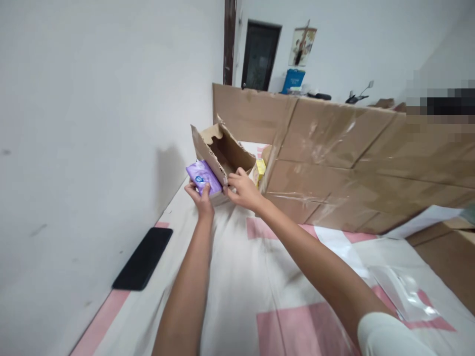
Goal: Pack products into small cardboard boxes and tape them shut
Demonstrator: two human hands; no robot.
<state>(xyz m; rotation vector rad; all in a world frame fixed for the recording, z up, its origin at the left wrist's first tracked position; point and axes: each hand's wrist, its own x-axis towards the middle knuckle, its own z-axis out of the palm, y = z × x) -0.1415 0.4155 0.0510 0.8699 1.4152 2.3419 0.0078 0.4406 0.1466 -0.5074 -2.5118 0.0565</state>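
Note:
My left hand (201, 198) grips a purple plastic packet (204, 178) with a blue label, thumb on top and fingers beneath. The packet rests against the outer left side of an open cardboard box (236, 157), whose flaps stand up with torn edges. My right hand (243, 190) is closed at the box's near edge, its fingers pinching the cardboard near the packet's right end. Dark shadow fills the part of the box's inside that I can see. Just right of the box sits a small yellow box (261, 169), partly hidden behind it.
A taped cardboard wall (319, 148) runs along the back and right. To the left, a black phone (143, 259) lies by the white wall (85, 123). Clear plastic packaging (406, 291) and another cardboard box (445, 257) are at the right, on a pink-and-white cloth (237, 296).

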